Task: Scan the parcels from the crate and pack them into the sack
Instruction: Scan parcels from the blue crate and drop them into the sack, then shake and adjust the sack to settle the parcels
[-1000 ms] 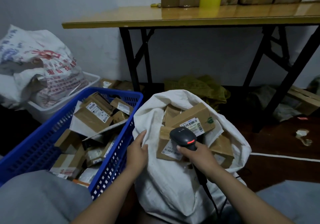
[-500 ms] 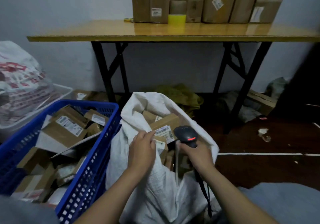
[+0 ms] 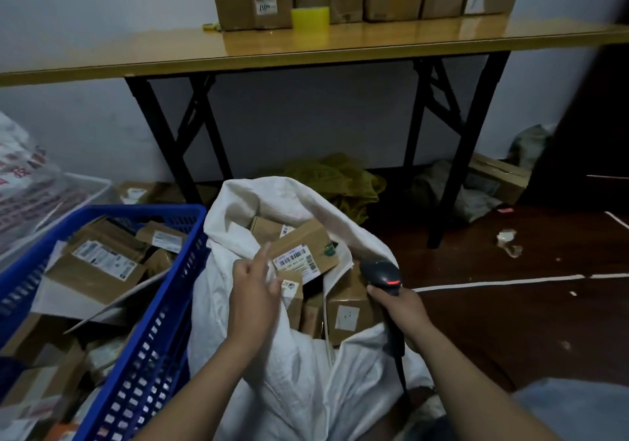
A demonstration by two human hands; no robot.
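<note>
Right hand (image 3: pixel 400 308) grips the scanner (image 3: pixel 383 273); left hand (image 3: pixel 253 292) shows 1 forefinger straight, the rest curled at the sack (image 3: pixel 306 389) — pinching cloth or not, I cannot tell. The labelled parcel (image 3: pixel 303 250) lies inside at 12 o'clock; I'd hold the mouth wide, then reach the crate (image 3: pixel 143 355) at 9 o'clock.

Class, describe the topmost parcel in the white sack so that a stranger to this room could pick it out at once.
Find the white sack standing open on the floor right of the blue crate. The topmost parcel lies in its mouth, just beyond the left hand's raised finger. Unlike the boxes under it, it shows a barcode label with a green mark beside it.
</note>
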